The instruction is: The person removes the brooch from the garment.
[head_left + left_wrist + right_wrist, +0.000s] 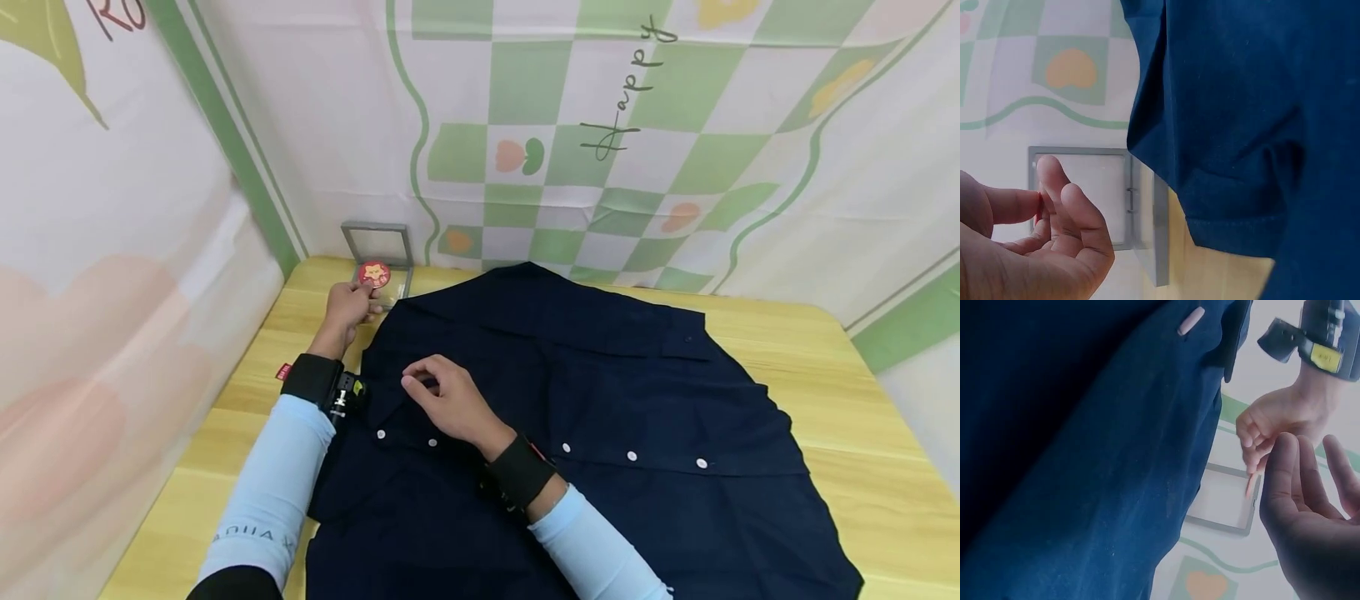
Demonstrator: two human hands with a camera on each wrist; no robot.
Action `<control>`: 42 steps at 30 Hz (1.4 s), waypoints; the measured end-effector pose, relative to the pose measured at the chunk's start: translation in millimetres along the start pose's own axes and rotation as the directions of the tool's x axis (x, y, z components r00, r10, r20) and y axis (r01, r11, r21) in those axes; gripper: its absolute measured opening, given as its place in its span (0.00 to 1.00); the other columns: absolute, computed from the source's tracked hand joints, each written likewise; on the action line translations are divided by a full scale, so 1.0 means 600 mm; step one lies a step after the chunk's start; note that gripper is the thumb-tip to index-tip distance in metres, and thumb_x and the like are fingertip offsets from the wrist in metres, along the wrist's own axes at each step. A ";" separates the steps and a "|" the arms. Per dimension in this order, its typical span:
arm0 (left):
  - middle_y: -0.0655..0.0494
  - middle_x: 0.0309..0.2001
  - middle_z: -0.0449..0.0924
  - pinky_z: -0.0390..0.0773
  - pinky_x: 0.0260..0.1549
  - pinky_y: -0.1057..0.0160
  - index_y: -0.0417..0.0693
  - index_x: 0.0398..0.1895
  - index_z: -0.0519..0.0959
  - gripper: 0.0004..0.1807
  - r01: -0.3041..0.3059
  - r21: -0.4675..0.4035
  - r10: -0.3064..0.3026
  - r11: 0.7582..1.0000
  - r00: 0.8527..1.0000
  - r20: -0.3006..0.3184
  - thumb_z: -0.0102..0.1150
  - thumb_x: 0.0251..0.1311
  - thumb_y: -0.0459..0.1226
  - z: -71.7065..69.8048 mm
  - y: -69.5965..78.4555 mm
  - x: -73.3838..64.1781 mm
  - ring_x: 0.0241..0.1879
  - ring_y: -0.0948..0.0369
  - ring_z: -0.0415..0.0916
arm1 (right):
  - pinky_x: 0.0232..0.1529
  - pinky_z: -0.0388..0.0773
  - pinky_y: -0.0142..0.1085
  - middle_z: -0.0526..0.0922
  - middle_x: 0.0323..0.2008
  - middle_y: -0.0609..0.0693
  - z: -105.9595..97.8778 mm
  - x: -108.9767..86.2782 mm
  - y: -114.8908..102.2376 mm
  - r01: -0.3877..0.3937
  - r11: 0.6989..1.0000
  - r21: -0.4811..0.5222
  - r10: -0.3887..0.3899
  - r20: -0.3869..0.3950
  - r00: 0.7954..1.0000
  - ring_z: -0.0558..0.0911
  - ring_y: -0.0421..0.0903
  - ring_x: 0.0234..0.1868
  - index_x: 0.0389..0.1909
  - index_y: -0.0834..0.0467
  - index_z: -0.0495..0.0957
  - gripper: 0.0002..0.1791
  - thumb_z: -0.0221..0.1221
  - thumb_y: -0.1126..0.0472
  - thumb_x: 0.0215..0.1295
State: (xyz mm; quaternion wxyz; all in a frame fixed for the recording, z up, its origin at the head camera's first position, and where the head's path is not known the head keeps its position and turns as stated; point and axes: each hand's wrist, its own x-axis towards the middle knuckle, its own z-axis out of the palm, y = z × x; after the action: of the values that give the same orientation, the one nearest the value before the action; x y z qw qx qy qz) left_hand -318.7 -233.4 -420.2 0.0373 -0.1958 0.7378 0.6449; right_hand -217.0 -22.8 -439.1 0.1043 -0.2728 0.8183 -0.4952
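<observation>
My left hand (348, 312) pinches a round red badge with a yellow star (373, 273) over the grey-framed open case (410, 243) at the table's back left. In the left wrist view only a red sliver of the badge (1038, 218) shows between thumb and fingers. A dark navy shirt (622, 392) is spread across the table, its row of white buttons (566, 448) facing up. Above the shirt's collar end, my right hand (450, 400) hovers with thumb and forefinger loosely bent towards each other, nothing between them.
The wooden table (847, 367) shows around the shirt. A patterned cloth (525, 83) hangs right behind the table, and another cloth (112, 250) borders its left side. The case's lid stands upright against the back cloth.
</observation>
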 end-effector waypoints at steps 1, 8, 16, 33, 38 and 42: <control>0.50 0.47 0.75 0.75 0.28 0.75 0.33 0.62 0.69 0.23 0.001 0.002 -0.001 1.000 1.000 -0.006 0.37 0.78 0.41 0.001 0.001 0.003 0.25 0.71 0.76 | 0.49 0.79 0.34 0.79 0.51 0.52 0.000 -0.001 0.000 0.002 1.000 0.003 -0.002 0.003 1.000 0.80 0.46 0.53 0.53 0.59 0.77 0.15 0.51 0.55 0.75; 0.49 0.48 0.76 0.75 0.27 0.74 0.35 0.62 0.70 0.21 0.039 0.011 -0.038 0.999 0.999 -0.038 0.38 0.77 0.41 0.006 0.000 0.026 0.23 0.71 0.75 | 0.49 0.79 0.33 0.79 0.52 0.52 -0.001 -0.007 0.000 0.004 1.000 0.011 -0.004 0.018 1.000 0.79 0.45 0.53 0.53 0.60 0.77 0.16 0.51 0.54 0.76; 0.55 0.35 0.75 0.74 0.22 0.74 0.33 0.57 0.71 0.19 0.066 -0.015 -0.067 0.998 0.997 -0.048 0.39 0.76 0.39 0.003 -0.007 0.041 0.18 0.72 0.73 | 0.49 0.79 0.32 0.79 0.52 0.51 -0.003 -0.012 -0.001 0.003 1.000 0.023 -0.004 0.027 1.000 0.79 0.45 0.52 0.53 0.60 0.77 0.17 0.50 0.53 0.76; 0.61 0.24 0.73 0.71 0.21 0.72 0.34 0.55 0.71 0.16 0.139 0.028 -0.137 0.990 0.989 -0.061 0.40 0.76 0.38 -0.001 -0.017 0.060 0.16 0.70 0.71 | 0.49 0.78 0.30 0.79 0.50 0.50 -0.002 -0.024 0.000 0.018 1.000 0.025 -0.019 0.037 0.999 0.79 0.44 0.50 0.52 0.60 0.78 0.15 0.51 0.55 0.75; 0.61 0.22 0.73 0.73 0.19 0.73 0.34 0.55 0.71 0.17 0.157 0.080 -0.153 0.984 0.987 -0.056 0.42 0.75 0.39 0.000 -0.019 0.072 0.14 0.70 0.71 | 0.48 0.78 0.29 0.79 0.50 0.50 -0.003 -0.025 0.000 0.021 0.999 0.026 -0.021 0.031 0.999 0.79 0.44 0.50 0.52 0.61 0.78 0.15 0.51 0.56 0.75; 0.61 0.20 0.72 0.72 0.17 0.71 0.33 0.53 0.71 0.17 0.171 0.157 -0.162 0.973 0.984 -0.070 0.43 0.75 0.39 0.001 -0.024 0.087 0.14 0.68 0.70 | 0.48 0.78 0.29 0.79 0.50 0.51 -0.005 -0.026 -0.002 0.021 0.999 0.028 -0.022 0.037 0.999 0.79 0.43 0.50 0.52 0.60 0.78 0.14 0.52 0.56 0.75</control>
State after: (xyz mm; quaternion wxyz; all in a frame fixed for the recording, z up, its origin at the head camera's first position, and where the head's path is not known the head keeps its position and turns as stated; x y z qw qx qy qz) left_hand -362.0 -246.7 -449.7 0.0862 -0.2717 0.7696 0.5714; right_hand -205.0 -12.9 -438.2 0.1178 -0.2891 0.8063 -0.5024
